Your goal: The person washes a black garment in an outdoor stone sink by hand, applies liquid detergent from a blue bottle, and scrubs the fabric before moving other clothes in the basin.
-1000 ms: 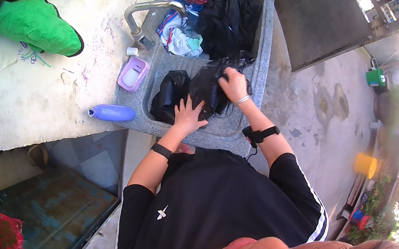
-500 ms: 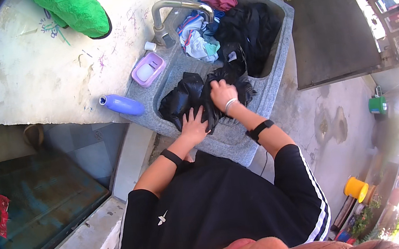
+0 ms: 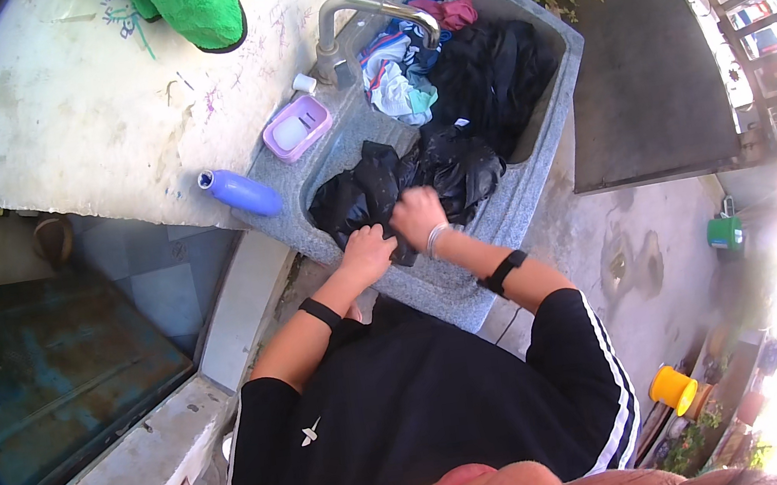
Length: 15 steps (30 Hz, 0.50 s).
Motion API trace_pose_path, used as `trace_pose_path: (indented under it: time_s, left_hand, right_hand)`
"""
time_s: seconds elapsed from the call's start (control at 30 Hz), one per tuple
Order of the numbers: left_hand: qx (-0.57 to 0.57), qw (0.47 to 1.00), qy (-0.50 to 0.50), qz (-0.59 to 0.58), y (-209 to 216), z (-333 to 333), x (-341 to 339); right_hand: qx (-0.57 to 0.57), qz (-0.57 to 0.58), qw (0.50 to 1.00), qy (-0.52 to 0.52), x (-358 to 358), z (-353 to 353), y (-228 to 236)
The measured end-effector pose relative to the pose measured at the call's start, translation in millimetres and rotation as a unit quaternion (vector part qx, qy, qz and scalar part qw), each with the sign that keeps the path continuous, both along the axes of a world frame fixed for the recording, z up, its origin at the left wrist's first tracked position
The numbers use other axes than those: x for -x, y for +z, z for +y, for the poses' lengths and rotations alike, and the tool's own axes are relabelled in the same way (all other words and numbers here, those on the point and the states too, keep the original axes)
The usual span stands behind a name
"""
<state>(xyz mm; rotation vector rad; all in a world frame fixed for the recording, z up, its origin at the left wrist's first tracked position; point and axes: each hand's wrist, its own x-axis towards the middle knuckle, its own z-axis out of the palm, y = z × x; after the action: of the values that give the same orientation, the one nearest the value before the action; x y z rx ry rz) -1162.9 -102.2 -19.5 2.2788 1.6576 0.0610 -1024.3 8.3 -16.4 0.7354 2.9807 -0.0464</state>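
Head view: speckled grey sink point(image 3: 449, 295), concrete floor point(image 3: 632, 304). Black cloth point(image 3: 460, 170), crumpled, glossy (wet-looking from here); left hand point(image 3: 367, 254) bent-fingered on it, right hand point(image 3: 418, 216) blurred, both holds unclear.

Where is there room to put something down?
Bare room shows on the pale counter, between the green plush and blue bottle. By the tap it's tight, with the soap dish there. The sink is crowded: clothes at the far end, left hand and right hand on a black bundle nearer.
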Motion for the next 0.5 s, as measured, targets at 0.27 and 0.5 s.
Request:
trace_pose_path:
  time_s: [0.27, 0.5]
  left_hand:
    - [0.053, 0.964, 0.124, -0.228, 45.3, -23.7, 1.0]
    - [-0.010, 0.956, 0.137, -0.258, 42.5, -36.7, 21.9]
  right_hand:
    - [-0.039, -0.010, 0.966, -0.256, -31.0, 129.9, 0.9]
    - [0.070, -0.024, 0.997, -0.021, -13.7, 32.4, 12.4]
